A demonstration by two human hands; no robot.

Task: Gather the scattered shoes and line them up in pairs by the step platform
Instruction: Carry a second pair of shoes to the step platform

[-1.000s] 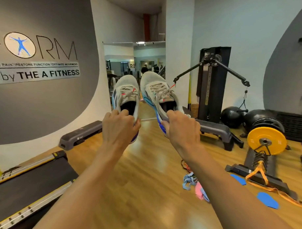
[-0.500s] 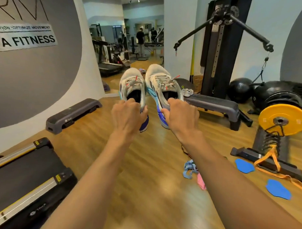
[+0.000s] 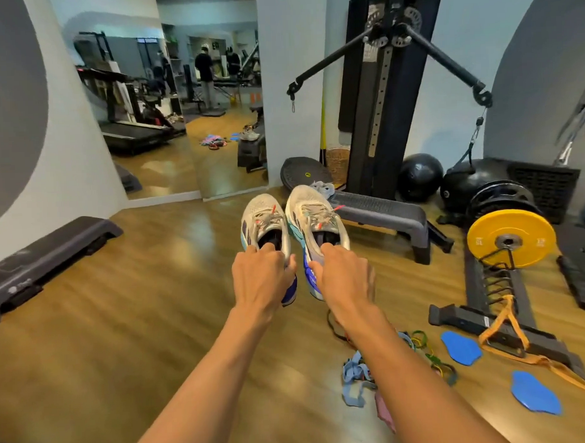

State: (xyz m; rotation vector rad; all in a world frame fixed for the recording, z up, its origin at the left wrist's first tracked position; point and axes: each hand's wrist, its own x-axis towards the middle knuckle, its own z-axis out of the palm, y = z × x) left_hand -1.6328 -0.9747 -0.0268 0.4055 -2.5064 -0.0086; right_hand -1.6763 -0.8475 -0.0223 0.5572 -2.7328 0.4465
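Sneakers fill the middle of the head view. A grey-white mesh running shoe (image 3: 264, 219) with a teal and blue sole hangs from the left hand (image 3: 260, 275), and a matching grey-white mesh shoe (image 3: 314, 210) hangs from the right hand (image 3: 344, 276). Each shoe sits just beyond its hand, held above the glossy wooden floor (image 3: 154, 292). The two are side by side and nearly touching.

Both arms reach straight forward and close together, backs of the hands up. The left hand's fingers curl over the heel collar, fingertips tucked into the opening. The right hand grips its shoe's heel collar the same way.

Both shoes point toes away from the person, heels at the hands. Their long axes run away from the camera, nearly parallel, with the orange-tipped laces on top.

Just beyond the right-hand shoe's toe stands a dark grey plastic step platform (image 3: 383, 211), and a pale grey shoe (image 3: 321, 188) lies on its far left end. A yellow weight plate (image 3: 510, 238) stands to its right. Tangled coloured resistance bands (image 3: 356, 375) lie on the floor beside the right forearm.
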